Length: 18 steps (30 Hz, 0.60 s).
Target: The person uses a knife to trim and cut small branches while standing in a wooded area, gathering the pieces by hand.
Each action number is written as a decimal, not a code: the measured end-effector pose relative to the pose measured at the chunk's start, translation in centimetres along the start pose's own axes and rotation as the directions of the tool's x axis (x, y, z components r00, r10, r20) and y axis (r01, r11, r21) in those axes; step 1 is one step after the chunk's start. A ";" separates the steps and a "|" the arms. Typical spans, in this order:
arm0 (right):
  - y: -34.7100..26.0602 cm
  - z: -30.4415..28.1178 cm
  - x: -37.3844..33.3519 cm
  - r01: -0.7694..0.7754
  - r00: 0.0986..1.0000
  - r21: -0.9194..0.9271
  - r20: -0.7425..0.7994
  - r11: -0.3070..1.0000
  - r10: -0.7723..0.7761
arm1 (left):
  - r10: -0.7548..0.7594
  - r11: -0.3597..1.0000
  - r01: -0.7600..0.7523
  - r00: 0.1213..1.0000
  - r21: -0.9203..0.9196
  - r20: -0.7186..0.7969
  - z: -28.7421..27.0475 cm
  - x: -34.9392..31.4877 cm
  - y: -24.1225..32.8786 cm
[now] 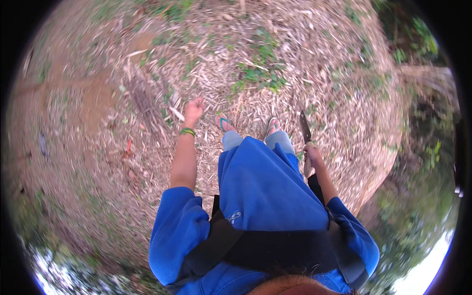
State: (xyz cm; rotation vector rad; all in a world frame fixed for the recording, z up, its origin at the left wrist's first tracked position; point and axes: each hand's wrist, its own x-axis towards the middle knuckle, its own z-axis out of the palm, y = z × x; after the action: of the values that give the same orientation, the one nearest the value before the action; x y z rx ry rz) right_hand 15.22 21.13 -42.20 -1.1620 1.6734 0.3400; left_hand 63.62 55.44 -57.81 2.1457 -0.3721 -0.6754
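In my right hand (313, 153) is a machete, gripped by its pale handle. Its dark blade (305, 127) points forward, away from me, above the litter-covered ground beside my right foot. Out in front on the left, my left hand (193, 111) hangs over the ground with its fingers curled in, and nothing shows in it. A green and yellow band (187, 131) circles that wrist. Between the two hands are my feet in flip-flops (225, 123).
Dry leaves and chopped stalks (216, 64) cover the ground. Low green plants (263, 71) grow ahead of my feet. A brownish heap of stalks (145, 101) lies front left, near bare soil (98, 93). Dark bushes (418, 137) and a pale log (425, 73) stand at the right.
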 end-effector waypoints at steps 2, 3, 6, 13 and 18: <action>6.5 -1.4 1.3 -0.102 0.991 0.025 -0.088 0.994 0.104 | -0.155 0.986 0.120 0.909 0.113 0.388 4.6 -1.7 5.4; 8.6 -2.0 1.7 -0.122 0.987 0.083 -0.094 0.989 0.130 | -0.187 0.981 0.143 0.872 0.131 0.453 6.7 -2.6 6.9; 12.1 -2.5 1.1 -0.211 0.972 0.259 -0.050 0.942 0.231 | -0.170 0.978 0.079 0.839 0.193 0.517 11.8 -4.4 7.7; 18.9 -6.6 2.9 -0.268 0.953 0.438 -0.012 0.858 0.304 | -0.161 0.894 -0.104 0.834 0.437 0.528 20.2 -8.7 9.5; 27.0 -9.1 7.9 -0.354 0.901 0.478 -0.057 0.804 0.431 | -0.177 0.831 -0.163 0.828 0.532 0.531 28.6 -10.2 12.4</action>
State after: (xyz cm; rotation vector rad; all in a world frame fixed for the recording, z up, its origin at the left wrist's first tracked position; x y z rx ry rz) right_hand -12.18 24.02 -53.00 -0.4912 2.0048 0.0902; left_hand 38.32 34.65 -58.97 2.4485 -0.9900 -1.3525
